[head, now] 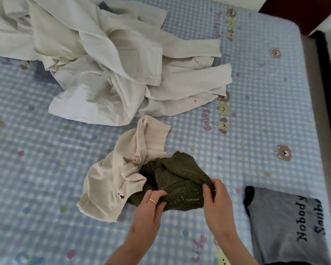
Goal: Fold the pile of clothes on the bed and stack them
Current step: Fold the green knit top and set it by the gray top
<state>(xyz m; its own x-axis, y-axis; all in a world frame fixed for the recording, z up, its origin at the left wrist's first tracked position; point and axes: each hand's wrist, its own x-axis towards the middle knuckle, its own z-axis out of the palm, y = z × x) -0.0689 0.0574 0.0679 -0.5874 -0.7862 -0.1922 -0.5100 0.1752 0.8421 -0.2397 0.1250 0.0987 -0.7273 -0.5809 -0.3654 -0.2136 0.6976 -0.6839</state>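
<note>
Olive knit sweater (177, 185) is pinched at its near edge by both the left hand (148, 206) and the right hand (216, 197); best lift it clear of the cream sweater (111, 180), then spread it flat on the bed (36, 169).

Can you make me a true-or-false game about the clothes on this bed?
1. Both hands hold the green knit sweater. True: the left hand and right hand grip it.
2. The cream sweater is neatly folded. False: it lies crumpled beside the green one.
3. A grey garment with black lettering lies folded to the right. True.
4. The white clothes pile is already stacked. False: it is a loose heap.
5. The bedsheet is plain red. False: blue checks with bears.
</note>
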